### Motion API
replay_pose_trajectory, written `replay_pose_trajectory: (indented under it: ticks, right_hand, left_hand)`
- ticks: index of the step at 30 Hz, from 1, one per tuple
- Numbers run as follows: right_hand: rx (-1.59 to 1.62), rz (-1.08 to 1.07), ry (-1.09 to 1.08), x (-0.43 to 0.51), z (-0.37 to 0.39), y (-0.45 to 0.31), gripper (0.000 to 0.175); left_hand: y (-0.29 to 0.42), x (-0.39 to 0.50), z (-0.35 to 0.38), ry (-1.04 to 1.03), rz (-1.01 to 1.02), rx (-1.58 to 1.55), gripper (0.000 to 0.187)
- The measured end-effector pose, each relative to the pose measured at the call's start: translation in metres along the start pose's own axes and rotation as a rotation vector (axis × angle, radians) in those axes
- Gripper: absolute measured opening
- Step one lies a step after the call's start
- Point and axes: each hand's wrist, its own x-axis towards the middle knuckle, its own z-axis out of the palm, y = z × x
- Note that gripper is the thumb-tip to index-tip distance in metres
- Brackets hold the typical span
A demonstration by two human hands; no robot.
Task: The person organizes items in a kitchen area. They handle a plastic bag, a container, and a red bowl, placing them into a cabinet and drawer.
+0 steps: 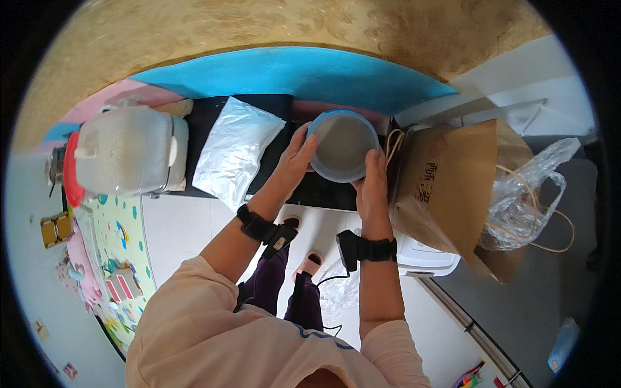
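A round translucent plastic tub (343,145) with a blue rim is held above the black cabinet top (322,191). My left hand (295,157) grips its left side, the thumb lying along the wall. On the opposite side my right hand (372,182) grips it, thumb up against the wall. Whether anything is inside the tub cannot be made out. To the left of my left hand lies a white plastic bag (237,148), its lower corner hanging over the cabinet's front edge. A brown paper bag (444,189) with twisted handles stands close beside my right hand.
A large translucent container (127,150) and a red basin (73,169) stand at the left. Clear plastic bags (521,199) stick out of the paper bag. Below it is a white lidded box (427,257). A metal floor track (453,308) and a patterned play mat (123,228) flank the person.
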Motion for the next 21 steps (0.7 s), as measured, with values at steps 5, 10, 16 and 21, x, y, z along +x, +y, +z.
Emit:
replay_pose_trajectory:
  ticks: [5, 10, 16, 21]
  right_hand:
    - [-0.027, -0.045, -0.103, -0.08, 0.035, -0.051, 0.055]
    - [-0.102, -0.148, -0.349, -0.176, 0.078, -0.097, 0.054]
    - [-0.13, -0.148, -0.603, -0.265, 0.138, -0.107, 0.061]
    - [-0.202, -0.031, -0.7, -0.307, 0.176, -0.076, 0.064]
  left_hand:
    - [0.052, -0.088, -0.011, -0.054, 0.179, 0.035, 0.08]
    - [0.104, -0.2, -0.025, -0.005, 0.344, 0.338, 0.113]
    - [0.14, -0.311, -0.052, 0.212, 0.473, 0.559, 0.114]
    - [0.13, -0.374, -0.092, 0.406, 0.587, 0.717, 0.11]
